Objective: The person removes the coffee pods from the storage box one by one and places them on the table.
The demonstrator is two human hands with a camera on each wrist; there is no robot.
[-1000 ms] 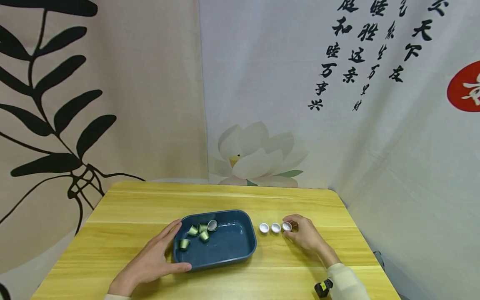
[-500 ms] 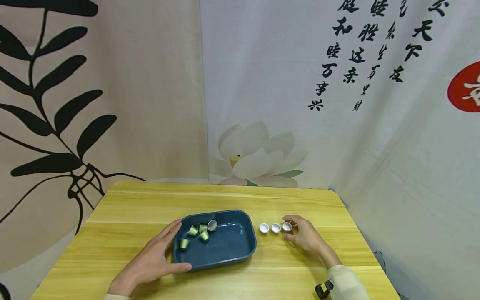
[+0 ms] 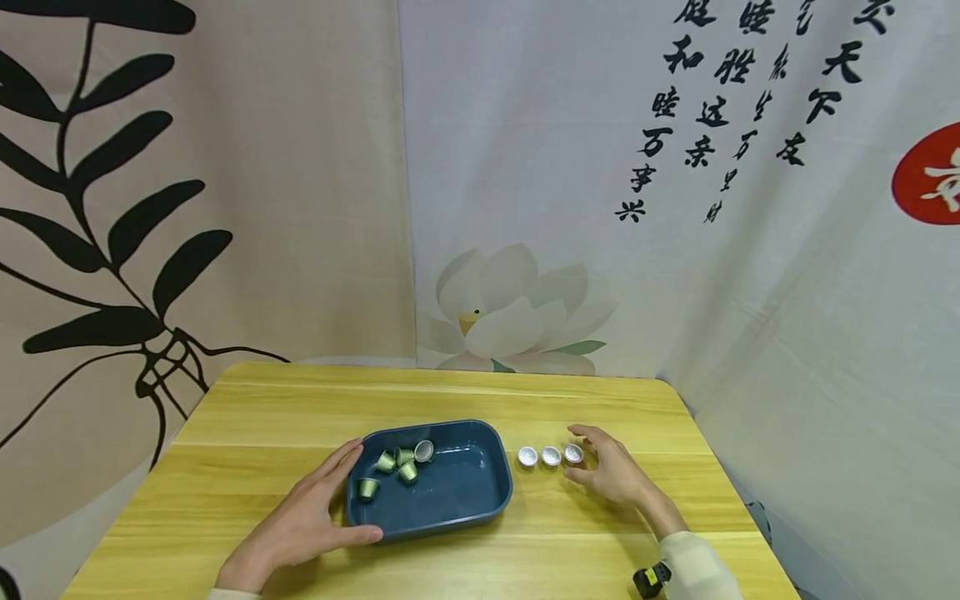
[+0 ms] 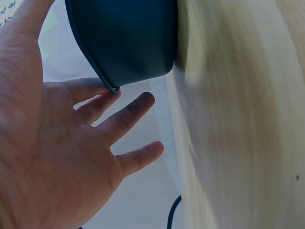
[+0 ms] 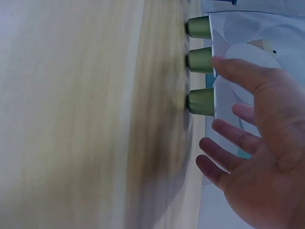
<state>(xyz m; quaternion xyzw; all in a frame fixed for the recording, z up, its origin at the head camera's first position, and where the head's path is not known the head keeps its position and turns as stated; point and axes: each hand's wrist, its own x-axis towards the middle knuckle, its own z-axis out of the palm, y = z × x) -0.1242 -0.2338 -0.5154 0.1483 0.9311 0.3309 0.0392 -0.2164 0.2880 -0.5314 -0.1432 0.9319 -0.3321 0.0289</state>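
Observation:
My left hand (image 3: 303, 517) rests at the left end of a dark blue tray (image 3: 457, 483), thumb along the near rim and fingertips on the far left rim. The left wrist view shows its fingers spread, some touching the tray's rim. Inside the tray lie several green coffee capsules (image 3: 408, 472), one with its silver lid (image 3: 423, 451) turned up. Right of the tray, three coffee capsules (image 5: 201, 101) stand in a row, pale lids up. My right hand (image 3: 618, 475) is beside the rightmost capsule (image 3: 573, 453), thumb and fingers apart around it.
Everything stands on a yellow wood-grain table (image 3: 360, 392). Behind it hangs a cloth backdrop (image 3: 517, 167) with a lotus, black leaves and writing. A black device (image 3: 651, 579) sits at the right wrist by the pale sleeve (image 3: 701, 567).
The right thumb and fingers have spread away from the rightmost capsule, which stays in the row. The left hand and the tray have stayed put.

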